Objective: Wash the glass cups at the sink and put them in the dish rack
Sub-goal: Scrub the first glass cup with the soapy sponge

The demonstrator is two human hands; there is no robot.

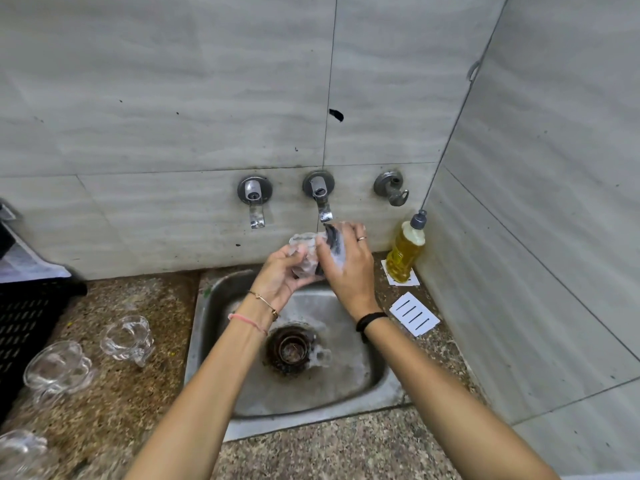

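Above the back of the sink (346, 386), a glass cup (304, 252) is mostly hidden by the left hand (280, 275) curled round it; the right hand (346, 261) grips a dark scrubber (334, 239), half covered, against it. Left of the sink stand three more cups (57, 370), the nearest cut off, and a black rack (24, 323) whose inside is out of view. Suds (320, 356) lie beside the sink's drain (289, 348); a bottle (405, 254) to its right holds yellow liquid.
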